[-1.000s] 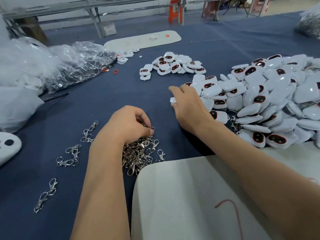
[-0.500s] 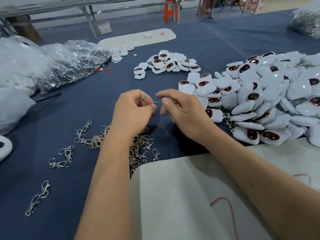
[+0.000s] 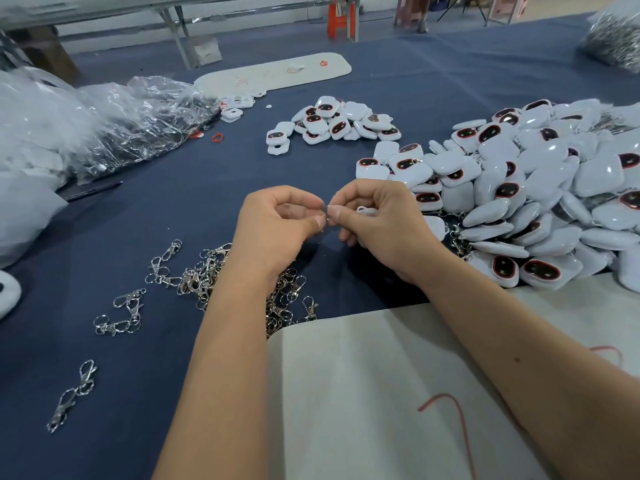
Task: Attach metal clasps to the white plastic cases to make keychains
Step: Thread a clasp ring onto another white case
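a white plastic case [image 3: 366,211] sits tucked in the curled fingers of the right hand [image 3: 382,226], whose thumb and forefinger meet the left hand's [image 3: 277,227] pinch on a small metal clasp [image 3: 325,210], above the blue cloth [image 3: 173,209] between the loose clasp pile [image 3: 207,275] and the far-right heap of cases [image 3: 540,188].

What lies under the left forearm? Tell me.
The pile of metal clasps on the blue cloth shows on both sides of the left forearm; its middle is covered.
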Demonstrator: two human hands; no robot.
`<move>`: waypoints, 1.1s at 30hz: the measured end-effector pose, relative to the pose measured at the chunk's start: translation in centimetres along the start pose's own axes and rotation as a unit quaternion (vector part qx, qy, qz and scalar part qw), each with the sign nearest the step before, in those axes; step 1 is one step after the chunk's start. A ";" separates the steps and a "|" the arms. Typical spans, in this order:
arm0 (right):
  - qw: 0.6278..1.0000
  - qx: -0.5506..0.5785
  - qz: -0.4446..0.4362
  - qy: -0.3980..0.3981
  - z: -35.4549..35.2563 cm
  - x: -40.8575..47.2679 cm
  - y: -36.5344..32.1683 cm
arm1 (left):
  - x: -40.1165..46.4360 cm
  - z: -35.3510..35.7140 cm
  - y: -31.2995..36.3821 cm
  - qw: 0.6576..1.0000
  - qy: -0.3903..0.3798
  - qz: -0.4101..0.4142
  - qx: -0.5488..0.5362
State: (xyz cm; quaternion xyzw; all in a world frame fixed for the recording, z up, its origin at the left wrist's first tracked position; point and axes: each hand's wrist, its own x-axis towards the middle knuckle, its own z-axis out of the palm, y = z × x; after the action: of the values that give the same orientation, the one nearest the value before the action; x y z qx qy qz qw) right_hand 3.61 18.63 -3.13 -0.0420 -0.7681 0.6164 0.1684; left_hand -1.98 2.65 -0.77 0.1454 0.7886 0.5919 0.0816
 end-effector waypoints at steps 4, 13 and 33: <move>1.000 -0.008 -0.009 0.016 0.1 0.1 0.1 | -0.1 0.3 0.3 1.000 -0.011 0.012 0.008; 0.999 0.027 -0.012 0.029 -0.1 0.0 -0.1 | -0.1 0.5 0.5 0.998 -0.004 0.062 0.020; 1.000 0.018 -0.006 0.019 0.0 0.0 -0.3 | 0.0 0.6 0.2 0.997 0.003 0.070 -0.014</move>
State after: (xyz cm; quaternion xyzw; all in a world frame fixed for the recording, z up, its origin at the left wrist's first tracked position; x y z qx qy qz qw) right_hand 3.68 18.56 -2.89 -0.0459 -0.7539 0.6281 0.1870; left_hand -1.74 3.28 -0.74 0.1973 0.7681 0.6079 0.0398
